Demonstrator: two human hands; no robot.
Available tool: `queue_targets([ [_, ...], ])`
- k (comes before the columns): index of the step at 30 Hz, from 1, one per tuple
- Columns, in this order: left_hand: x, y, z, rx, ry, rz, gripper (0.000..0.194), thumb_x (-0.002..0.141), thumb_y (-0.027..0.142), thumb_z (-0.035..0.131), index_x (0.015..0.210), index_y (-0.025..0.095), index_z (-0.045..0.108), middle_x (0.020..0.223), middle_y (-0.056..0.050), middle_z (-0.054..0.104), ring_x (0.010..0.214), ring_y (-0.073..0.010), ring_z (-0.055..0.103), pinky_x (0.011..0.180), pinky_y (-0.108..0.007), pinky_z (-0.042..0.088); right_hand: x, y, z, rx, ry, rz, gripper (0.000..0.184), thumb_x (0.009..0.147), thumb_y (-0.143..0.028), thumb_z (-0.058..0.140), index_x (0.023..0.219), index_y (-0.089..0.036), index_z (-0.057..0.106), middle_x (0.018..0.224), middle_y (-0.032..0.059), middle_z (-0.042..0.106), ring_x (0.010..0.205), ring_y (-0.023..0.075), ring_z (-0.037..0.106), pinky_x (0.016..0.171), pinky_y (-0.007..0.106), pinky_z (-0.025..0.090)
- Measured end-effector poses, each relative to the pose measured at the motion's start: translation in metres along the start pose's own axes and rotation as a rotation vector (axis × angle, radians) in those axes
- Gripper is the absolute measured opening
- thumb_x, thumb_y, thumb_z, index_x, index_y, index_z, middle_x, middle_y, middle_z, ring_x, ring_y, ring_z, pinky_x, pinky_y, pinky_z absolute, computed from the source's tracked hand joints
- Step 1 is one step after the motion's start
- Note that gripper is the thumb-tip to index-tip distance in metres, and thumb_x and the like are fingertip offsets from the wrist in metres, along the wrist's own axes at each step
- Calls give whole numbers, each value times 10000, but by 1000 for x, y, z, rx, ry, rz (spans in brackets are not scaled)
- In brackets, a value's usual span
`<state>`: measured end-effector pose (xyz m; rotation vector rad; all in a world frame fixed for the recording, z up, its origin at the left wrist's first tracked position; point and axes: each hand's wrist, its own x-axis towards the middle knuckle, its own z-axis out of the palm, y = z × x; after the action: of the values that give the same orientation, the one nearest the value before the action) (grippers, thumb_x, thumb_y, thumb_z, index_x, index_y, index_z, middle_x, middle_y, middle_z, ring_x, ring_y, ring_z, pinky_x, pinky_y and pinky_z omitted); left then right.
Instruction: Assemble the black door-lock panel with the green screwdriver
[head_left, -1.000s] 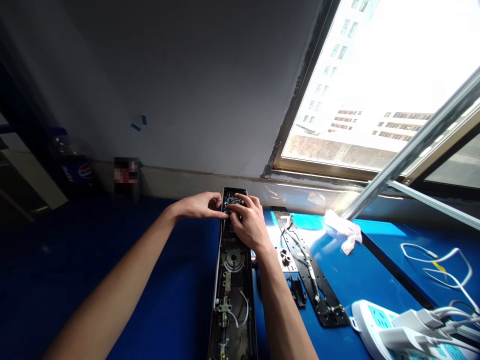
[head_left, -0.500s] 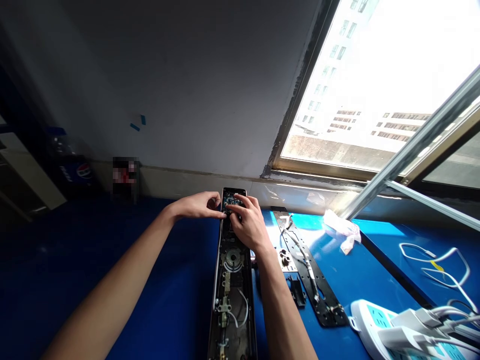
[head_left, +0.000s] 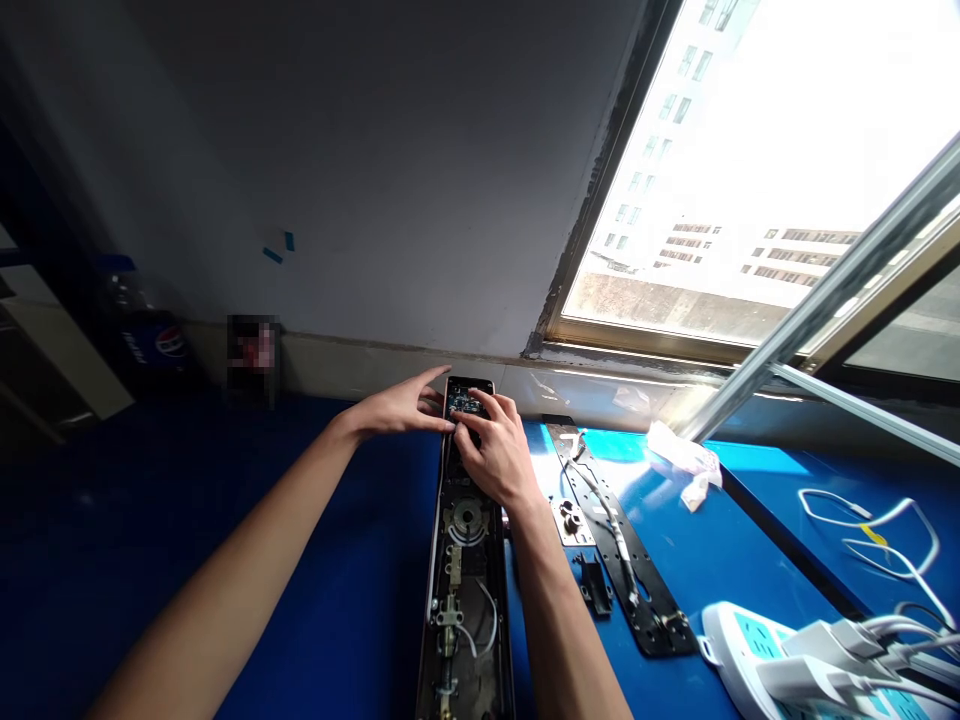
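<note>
A long, narrow dark housing point(head_left: 505, 590), perhaps an opened lock body, points away from me. At its far end is a circuit board point(head_left: 466, 398); nearer lie a round metal part point(head_left: 466, 516), a metal mechanism point(head_left: 448, 615) and a white wire point(head_left: 491, 620). My left hand point(head_left: 401, 405) is at the housing's far left edge, index finger stretched out, thumb tip touching near the board. Over the board, my right hand point(head_left: 495, 445) rests with bent fingers apart, their tips on it. Anything small beneath those fingertips is hidden.
To the right lie a black perforated plate point(head_left: 622, 550) with a cable, a small metal plate point(head_left: 571, 520) and a black bracket point(head_left: 595, 585). A power strip point(head_left: 739, 640) with plugs sits at the lower right. A metal bar point(head_left: 825, 285) slants across the window.
My left hand's index finger has straightened from a curl and now points along the far end of the housing. My right hand has shifted only slightly over the board.
</note>
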<state>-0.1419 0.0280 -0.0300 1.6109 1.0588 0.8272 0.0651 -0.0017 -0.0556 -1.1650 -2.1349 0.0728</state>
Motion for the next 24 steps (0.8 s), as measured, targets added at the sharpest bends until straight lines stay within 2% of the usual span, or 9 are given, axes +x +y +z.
queue_targets([
  [4,6,-6,0,-40,-32,9,1045,720,287,900,1595,169,342,1288,-173,690,1163,-309,709,1002,-434,557,-1,-4,-2,-39,15,32,326,1022,-372,527,1129,-298,826,1527,34,583,1397,324,429,1170,511,409],
  [10,6,-8,-3,-24,-43,32,984,725,292,907,1563,195,401,1213,-129,711,1117,-299,728,991,-436,571,-3,-7,-2,-92,16,70,353,1048,-408,495,1058,-327,839,1566,7,551,1405,337,425,1118,531,421],
  [14,6,-8,-3,-18,-42,39,966,727,294,906,1552,196,415,1206,-117,710,1110,-287,728,1002,-434,568,-4,-6,-2,-94,11,81,355,1055,-414,482,1100,-352,828,1561,-16,556,1406,332,417,1118,532,419],
  [22,5,-6,-3,-40,-24,29,982,705,279,918,1558,211,435,1230,-129,720,1130,-294,722,1025,-456,557,-4,-4,-1,-36,3,85,375,1064,-408,457,1141,-339,818,1539,-4,570,1424,324,385,1151,533,403],
  [24,4,-5,-1,-56,-5,26,922,715,287,909,1528,209,481,1237,-129,723,1157,-289,708,1035,-447,555,-4,-4,-1,-22,1,82,371,1062,-412,462,1148,-337,815,1543,1,564,1425,328,384,1155,548,397],
])
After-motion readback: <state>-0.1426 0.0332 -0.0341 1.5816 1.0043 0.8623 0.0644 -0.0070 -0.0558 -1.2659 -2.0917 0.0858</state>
